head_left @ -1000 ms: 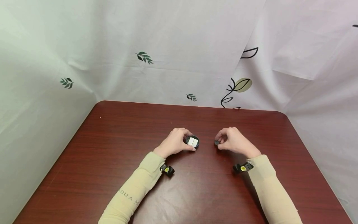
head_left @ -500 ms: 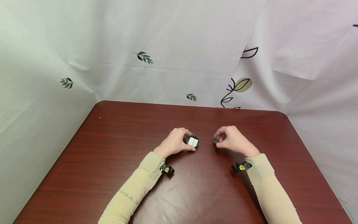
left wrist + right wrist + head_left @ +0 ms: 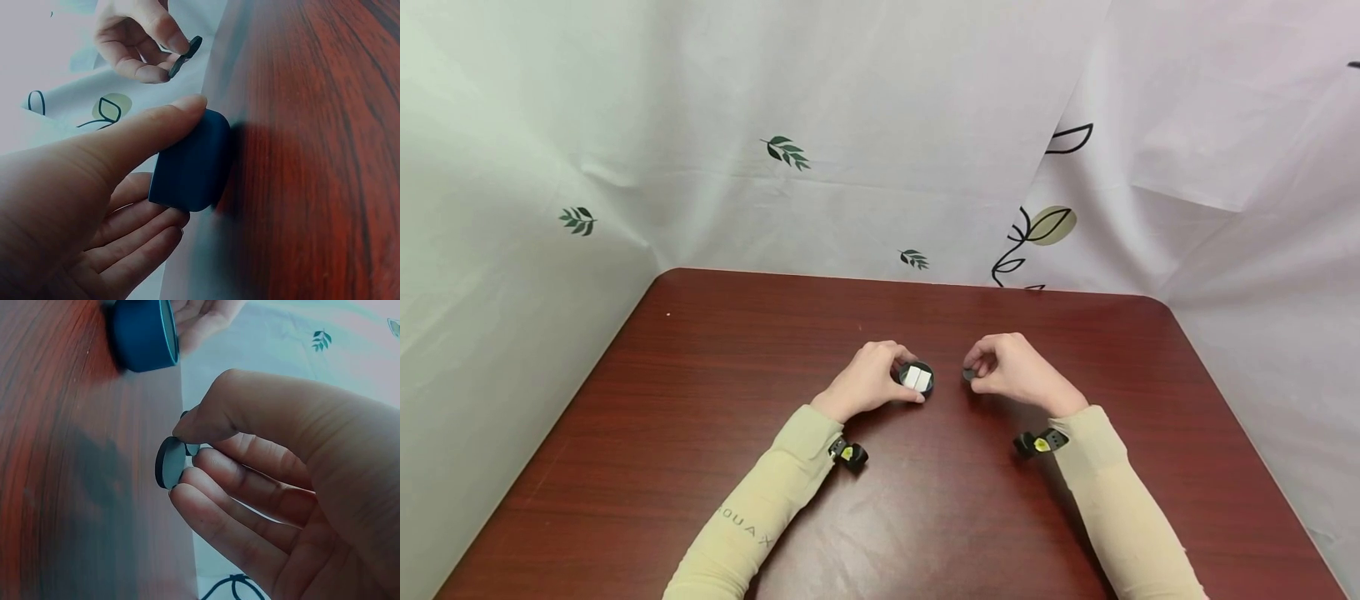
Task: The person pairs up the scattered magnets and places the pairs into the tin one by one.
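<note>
A small round dark blue container (image 3: 190,165) with an open top sits on the table. Two white rectangular pieces (image 3: 916,378) show inside it in the head view. My left hand (image 3: 868,383) grips the container from its left side, thumb near, fingers on the far side. To the right of it, my right hand (image 3: 1011,373) pinches small dark discs (image 3: 173,462) between thumb and fingertips, just above the tabletop. In the right wrist view one disc faces the camera, and a second one behind it is partly hidden by the thumb.
The reddish-brown wooden table (image 3: 737,333) has rounded far corners. A white curtain (image 3: 850,100) printed with leaves hangs behind it and at both sides. Wrist cameras (image 3: 850,455) are strapped at both sleeves, low over the tabletop.
My right hand has moved left and slightly away from me with the discs, closer to the container. The left hand and the container have stayed in place.
</note>
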`<state>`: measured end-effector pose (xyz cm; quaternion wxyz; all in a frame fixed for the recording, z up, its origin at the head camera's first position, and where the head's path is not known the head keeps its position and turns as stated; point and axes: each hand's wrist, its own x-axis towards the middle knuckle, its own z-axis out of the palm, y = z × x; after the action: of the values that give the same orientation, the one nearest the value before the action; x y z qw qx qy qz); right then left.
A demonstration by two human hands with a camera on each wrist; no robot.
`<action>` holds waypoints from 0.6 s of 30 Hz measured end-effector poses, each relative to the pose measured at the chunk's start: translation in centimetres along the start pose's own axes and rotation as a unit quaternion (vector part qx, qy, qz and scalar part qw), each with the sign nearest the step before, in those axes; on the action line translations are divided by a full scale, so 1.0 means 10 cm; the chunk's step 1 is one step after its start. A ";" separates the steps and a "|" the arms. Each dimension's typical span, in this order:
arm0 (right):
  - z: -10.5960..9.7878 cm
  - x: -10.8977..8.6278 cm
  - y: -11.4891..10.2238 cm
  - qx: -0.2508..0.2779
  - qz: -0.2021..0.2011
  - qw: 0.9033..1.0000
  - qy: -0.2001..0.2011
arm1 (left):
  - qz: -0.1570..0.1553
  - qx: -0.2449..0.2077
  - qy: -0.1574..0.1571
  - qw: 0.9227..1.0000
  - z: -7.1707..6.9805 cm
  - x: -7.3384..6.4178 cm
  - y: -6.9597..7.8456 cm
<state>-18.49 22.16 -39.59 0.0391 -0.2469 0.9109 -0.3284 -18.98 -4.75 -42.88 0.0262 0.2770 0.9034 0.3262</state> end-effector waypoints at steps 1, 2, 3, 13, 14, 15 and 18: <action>0.00 0.01 -0.01 0.001 -0.001 1.000 -0.001 | -0.001 0.000 -0.001 1.000 0.00 0.00 0.00; 0.01 0.01 -0.02 0.002 -0.001 1.000 -0.001 | -0.002 -0.001 -0.001 1.000 0.00 0.00 0.00; 0.01 0.02 -0.02 0.002 -0.003 1.000 -0.002 | -0.002 -0.001 -0.001 1.000 0.00 0.01 0.00; 0.04 0.07 -0.08 0.012 -0.015 1.000 -0.002 | -0.007 -0.008 -0.003 1.000 -0.02 0.01 0.02; 0.04 0.08 -0.08 0.013 -0.016 1.000 -0.001 | -0.007 -0.008 -0.003 1.000 -0.02 0.01 0.02; 0.05 0.08 -0.09 0.013 -0.018 1.000 0.000 | -0.007 -0.009 -0.002 1.000 -0.01 0.01 0.01; 0.06 0.10 -0.11 0.016 -0.023 1.000 0.002 | -0.005 -0.009 -0.001 1.000 -0.01 0.01 0.01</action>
<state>-18.75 20.65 -39.30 0.0332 -0.2661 0.8999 -0.3439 -19.00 -4.73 -42.71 0.0311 0.2727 0.9018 0.3338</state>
